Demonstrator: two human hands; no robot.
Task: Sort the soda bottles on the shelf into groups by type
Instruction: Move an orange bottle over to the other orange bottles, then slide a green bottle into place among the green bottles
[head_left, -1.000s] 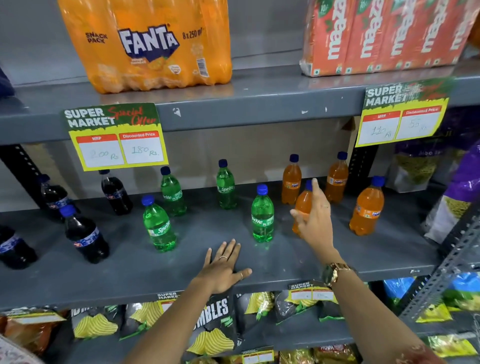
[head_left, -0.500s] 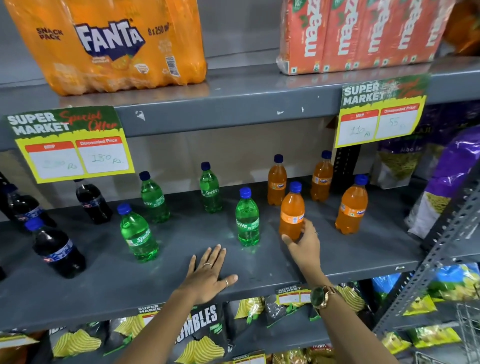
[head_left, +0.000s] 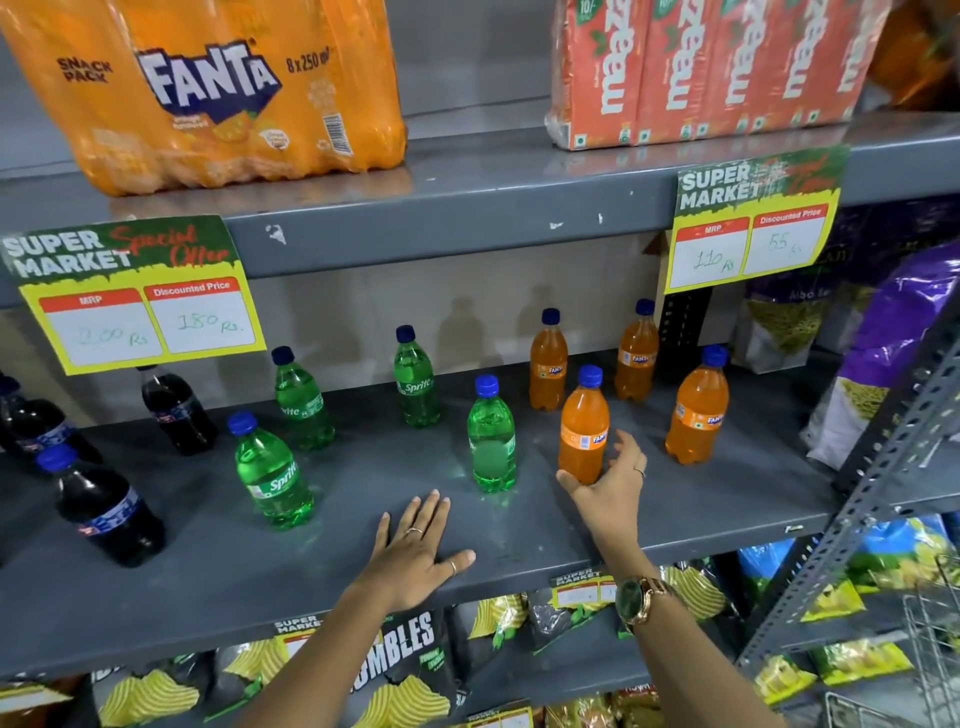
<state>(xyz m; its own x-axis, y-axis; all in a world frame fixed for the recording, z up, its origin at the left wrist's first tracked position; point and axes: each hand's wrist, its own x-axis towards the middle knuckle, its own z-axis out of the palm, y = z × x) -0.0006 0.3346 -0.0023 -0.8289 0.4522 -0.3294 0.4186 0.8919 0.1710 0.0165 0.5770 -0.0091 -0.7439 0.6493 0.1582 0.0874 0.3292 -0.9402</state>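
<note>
Several small soda bottles with blue caps stand on the grey middle shelf (head_left: 701, 514). Dark cola bottles (head_left: 109, 512) are at the left, green Sprite bottles (head_left: 270, 475) in the middle and orange Fanta bottles (head_left: 698, 410) at the right. My right hand (head_left: 610, 480) cups the base of the front orange Fanta bottle (head_left: 584, 418), thumb on its left and fingers on its right; the bottle stands upright on the shelf next to a Sprite bottle (head_left: 491, 436). My left hand (head_left: 415, 558) lies flat on the shelf's front edge, fingers spread, holding nothing.
The shelf above carries a Fanta multipack (head_left: 218, 93) and Maaza cartons (head_left: 701, 67). Two price tags (head_left: 135, 291) hang from its edge. Purple snack bags (head_left: 893, 353) fill the right end. Chip bags (head_left: 400, 654) sit on the shelf below. A slotted metal upright (head_left: 857, 499) stands at right.
My right hand has slid from the bottle's upper body down to its base, and the Fanta bottle now stands on the shelf. The left hand stayed flat on the shelf. The view shifted slightly.
</note>
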